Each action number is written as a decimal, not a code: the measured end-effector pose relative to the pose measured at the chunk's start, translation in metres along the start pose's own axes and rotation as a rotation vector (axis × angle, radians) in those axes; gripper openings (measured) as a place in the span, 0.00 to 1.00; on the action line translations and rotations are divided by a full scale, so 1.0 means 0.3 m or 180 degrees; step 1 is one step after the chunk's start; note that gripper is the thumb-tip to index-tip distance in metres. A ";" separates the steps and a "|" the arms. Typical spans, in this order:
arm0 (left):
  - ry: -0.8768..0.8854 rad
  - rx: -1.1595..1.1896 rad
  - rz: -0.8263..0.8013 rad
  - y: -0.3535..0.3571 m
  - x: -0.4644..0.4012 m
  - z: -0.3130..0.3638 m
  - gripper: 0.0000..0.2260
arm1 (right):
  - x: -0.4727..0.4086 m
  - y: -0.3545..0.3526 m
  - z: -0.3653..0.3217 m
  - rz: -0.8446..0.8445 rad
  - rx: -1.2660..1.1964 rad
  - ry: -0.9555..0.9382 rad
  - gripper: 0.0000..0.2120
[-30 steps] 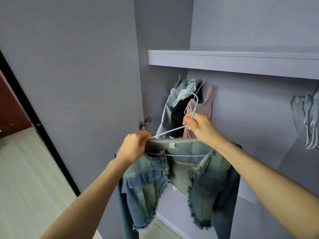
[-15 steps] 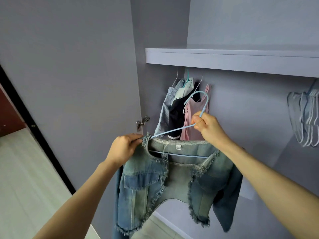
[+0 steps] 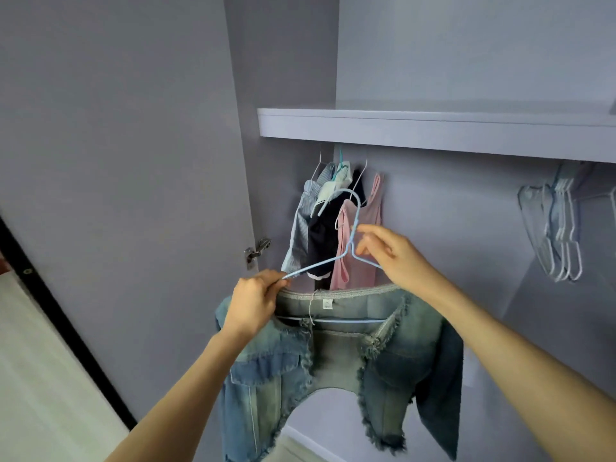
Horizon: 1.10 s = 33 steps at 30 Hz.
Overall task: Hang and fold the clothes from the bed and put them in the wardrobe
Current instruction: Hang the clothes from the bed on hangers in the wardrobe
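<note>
A frayed denim jacket (image 3: pixel 336 358) hangs on a light blue wire hanger (image 3: pixel 353 228) in front of the open wardrobe. My left hand (image 3: pixel 253 303) grips the jacket's left shoulder together with the hanger's left arm. My right hand (image 3: pixel 396 258) holds the hanger's right arm just below the neck, with the fingers loosely spread. The hook points up toward several hung clothes (image 3: pixel 333 225) under the shelf: a striped piece, a dark one and a pink top.
A lilac shelf (image 3: pixel 433 131) runs across above the hanging space. Several bare wire hangers (image 3: pixel 560 228) hang at the right. The open wardrobe door (image 3: pixel 116 178) with its hinge (image 3: pixel 256 251) stands on the left, and pale floor lies beyond it.
The jacket on its hanger has stayed at about the same height. My right hand has slid from the hook's neck down onto the hanger's right arm, and its fingers have loosened.
</note>
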State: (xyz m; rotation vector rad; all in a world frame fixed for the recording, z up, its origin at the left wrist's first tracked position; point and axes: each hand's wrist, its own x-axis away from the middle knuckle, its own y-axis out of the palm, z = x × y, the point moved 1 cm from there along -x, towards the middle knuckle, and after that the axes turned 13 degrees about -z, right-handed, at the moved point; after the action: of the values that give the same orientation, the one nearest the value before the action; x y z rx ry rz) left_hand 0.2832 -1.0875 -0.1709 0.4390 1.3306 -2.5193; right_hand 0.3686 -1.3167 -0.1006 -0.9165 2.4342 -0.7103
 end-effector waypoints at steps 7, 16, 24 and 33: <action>0.0116 0.0277 0.0008 0.008 -0.096 -0.025 0.05 | 0.205 -0.092 0.243 -0.0423 0.1682 0.1036 0.11; 0.0086 -0.0045 -0.1231 0.237 -0.230 -0.010 0.09 | 0.324 -0.145 0.239 -0.0248 0.1979 0.1448 0.09; -0.0092 0.0069 -0.1426 0.292 -0.352 -0.040 0.13 | 0.433 -0.223 0.276 0.0370 0.1910 0.2814 0.18; -0.0054 -0.0050 -0.1213 0.290 -0.545 0.011 0.19 | 0.082 -0.156 0.330 0.1452 0.0995 0.2726 0.07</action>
State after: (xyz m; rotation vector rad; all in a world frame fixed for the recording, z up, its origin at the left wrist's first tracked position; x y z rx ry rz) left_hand 0.4650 -1.1239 -0.1727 0.1710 1.5517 -2.8007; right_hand 0.4292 -1.3944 -0.1542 0.1346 2.9229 -1.4522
